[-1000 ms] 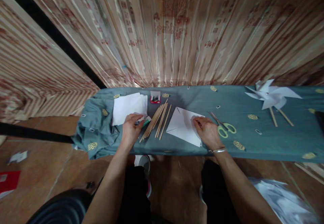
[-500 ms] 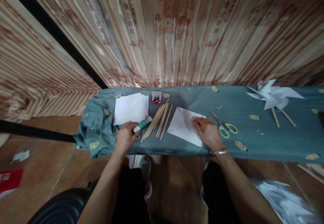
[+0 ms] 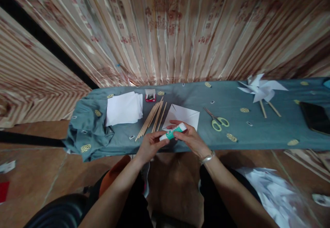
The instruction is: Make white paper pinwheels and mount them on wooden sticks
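A green-and-white glue stick point(image 3: 172, 132) is held between both my hands just above the near edge of the cloth-covered table point(image 3: 232, 97). My left hand point(image 3: 149, 146) pinches its lower end. My right hand point(image 3: 190, 138) closes round its upper part, near the white cap. Behind the hands lies a folded white paper square point(image 3: 183, 114). A bundle of thin wooden sticks point(image 3: 152, 118) lies left of it.
A stack of white paper point(image 3: 123, 108) and a small red box of pins point(image 3: 150, 95) sit at the left. Green-handled scissors point(image 3: 216, 120) lie right of the folded paper. Paper pinwheels on sticks point(image 3: 260, 90) and a dark flat object point(image 3: 316, 117) are at the far right. Paper scraps point(image 3: 275, 193) lie on the floor.
My left hand lifted the glue stick from beside the sticks and brought it to the middle. My right hand left the folded paper and took hold of the glue stick too.
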`<state>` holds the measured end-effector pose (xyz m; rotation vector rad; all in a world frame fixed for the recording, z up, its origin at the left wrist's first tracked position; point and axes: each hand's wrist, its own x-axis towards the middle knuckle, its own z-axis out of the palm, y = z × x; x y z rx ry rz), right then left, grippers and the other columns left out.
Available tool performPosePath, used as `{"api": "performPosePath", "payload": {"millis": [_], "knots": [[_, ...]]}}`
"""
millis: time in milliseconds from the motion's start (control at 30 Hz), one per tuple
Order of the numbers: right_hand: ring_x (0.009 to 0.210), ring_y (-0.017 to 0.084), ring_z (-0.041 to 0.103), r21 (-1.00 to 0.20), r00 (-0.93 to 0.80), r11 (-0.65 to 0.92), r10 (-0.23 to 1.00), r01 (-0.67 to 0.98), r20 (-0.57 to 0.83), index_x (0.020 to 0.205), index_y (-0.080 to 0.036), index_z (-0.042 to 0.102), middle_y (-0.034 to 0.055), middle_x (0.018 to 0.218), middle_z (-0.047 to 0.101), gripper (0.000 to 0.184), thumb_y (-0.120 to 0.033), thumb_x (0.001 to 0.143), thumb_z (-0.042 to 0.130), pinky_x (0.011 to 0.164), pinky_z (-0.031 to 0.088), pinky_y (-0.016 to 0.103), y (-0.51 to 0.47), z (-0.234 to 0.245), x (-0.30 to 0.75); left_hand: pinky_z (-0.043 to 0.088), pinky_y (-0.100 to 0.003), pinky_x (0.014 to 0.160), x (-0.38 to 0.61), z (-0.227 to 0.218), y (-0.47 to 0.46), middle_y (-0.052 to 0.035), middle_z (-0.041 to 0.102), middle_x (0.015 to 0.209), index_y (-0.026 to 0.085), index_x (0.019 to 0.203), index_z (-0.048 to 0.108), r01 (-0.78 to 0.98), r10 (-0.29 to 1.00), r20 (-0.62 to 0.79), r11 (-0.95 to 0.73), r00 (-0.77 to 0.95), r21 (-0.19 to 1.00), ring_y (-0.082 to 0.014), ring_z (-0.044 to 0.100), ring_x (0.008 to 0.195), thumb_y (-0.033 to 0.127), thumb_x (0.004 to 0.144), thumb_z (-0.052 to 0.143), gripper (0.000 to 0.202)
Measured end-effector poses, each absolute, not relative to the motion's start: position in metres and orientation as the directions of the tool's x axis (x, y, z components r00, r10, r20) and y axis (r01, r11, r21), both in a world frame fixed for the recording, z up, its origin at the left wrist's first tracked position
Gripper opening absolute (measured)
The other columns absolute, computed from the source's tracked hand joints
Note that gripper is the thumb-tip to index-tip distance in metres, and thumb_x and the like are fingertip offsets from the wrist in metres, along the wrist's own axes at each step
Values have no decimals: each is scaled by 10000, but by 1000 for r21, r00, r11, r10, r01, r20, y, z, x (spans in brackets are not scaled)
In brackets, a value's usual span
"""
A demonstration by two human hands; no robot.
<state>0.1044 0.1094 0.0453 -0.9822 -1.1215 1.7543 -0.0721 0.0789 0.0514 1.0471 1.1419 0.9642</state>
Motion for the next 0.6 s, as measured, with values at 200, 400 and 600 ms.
{"api": "performPosePath", "payload": {"millis": [200, 400, 600], "knots": [[562, 90, 516, -918, -263, -310, 933, -245, -245, 757, -189, 741, -6, 680, 693, 284, -426, 620, 817, 536, 402, 226, 110, 45, 118, 475, -252, 662, -53, 43, 79, -45, 702, 781, 128, 907, 747, -55, 931, -270, 291, 246, 955, -131, 588, 658, 419, 645, 789, 394], [525, 39, 538, -739, -69, -342, 925, -580, -374, 752, -185, 705, -24, 711, 708, 297, -413, 620, 844, 484, 449, 137, 131, 44, 149, 492, -277, 732, -65, 31, 102, -77, 706, 931, 146, 994, 726, 227, 989, -99, 72, 109, 971, -168, 621, 802, 359, 721, 720, 346], [564, 57, 618, -658, -97, -373, 904, -654, -416, 804, -200, 707, -24, 732, 730, 292, -377, 624, 855, 509, 525, 121, 139, 39, 155, 520, -289, 732, -115, 36, 133, -70, 604, 1049, 180, 1086, 690, 637, 979, 184, -86, -89, 766, -152, 600, 806, 316, 795, 614, 331]]}}
